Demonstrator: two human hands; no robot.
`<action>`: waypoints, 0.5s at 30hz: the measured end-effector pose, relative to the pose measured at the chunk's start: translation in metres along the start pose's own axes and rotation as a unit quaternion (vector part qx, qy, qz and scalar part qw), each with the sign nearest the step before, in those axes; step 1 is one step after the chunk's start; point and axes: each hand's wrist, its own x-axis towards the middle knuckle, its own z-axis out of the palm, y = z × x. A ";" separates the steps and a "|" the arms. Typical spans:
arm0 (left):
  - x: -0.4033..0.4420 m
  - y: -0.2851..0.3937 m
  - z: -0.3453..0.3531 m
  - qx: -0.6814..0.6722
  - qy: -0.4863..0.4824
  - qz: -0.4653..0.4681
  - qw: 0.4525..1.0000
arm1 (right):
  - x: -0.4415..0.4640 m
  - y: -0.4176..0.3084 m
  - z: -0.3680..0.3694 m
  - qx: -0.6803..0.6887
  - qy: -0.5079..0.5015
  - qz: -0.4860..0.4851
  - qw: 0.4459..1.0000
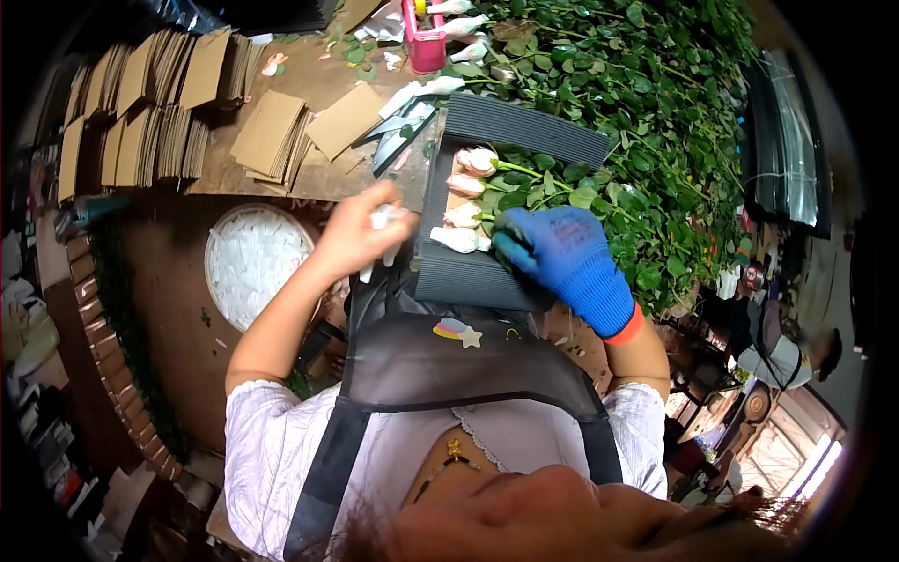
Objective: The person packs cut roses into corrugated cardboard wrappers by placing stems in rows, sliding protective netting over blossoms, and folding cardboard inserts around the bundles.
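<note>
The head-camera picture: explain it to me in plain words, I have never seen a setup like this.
There is no machine here. A person wears one camera on the head, looking forward and down, so their face and chest fill the bottom of the picture.

The left hand is bare and pinches something white. The right hand wears a blue glove and is at the stems beside the lowest flower; its exact grip is hidden.

Between the hands lies a dark ribbed sheet with three pale pink roses and one white-covered head in a column. The table also bears brown card pieces, a pink container and heaped leafy stems. A round tub of white pieces is at the left.
</note>
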 end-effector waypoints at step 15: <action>-0.006 -0.009 0.044 -0.184 0.013 0.037 0.982 | 0.030 -0.010 0.020 -0.120 -0.189 0.003 0.975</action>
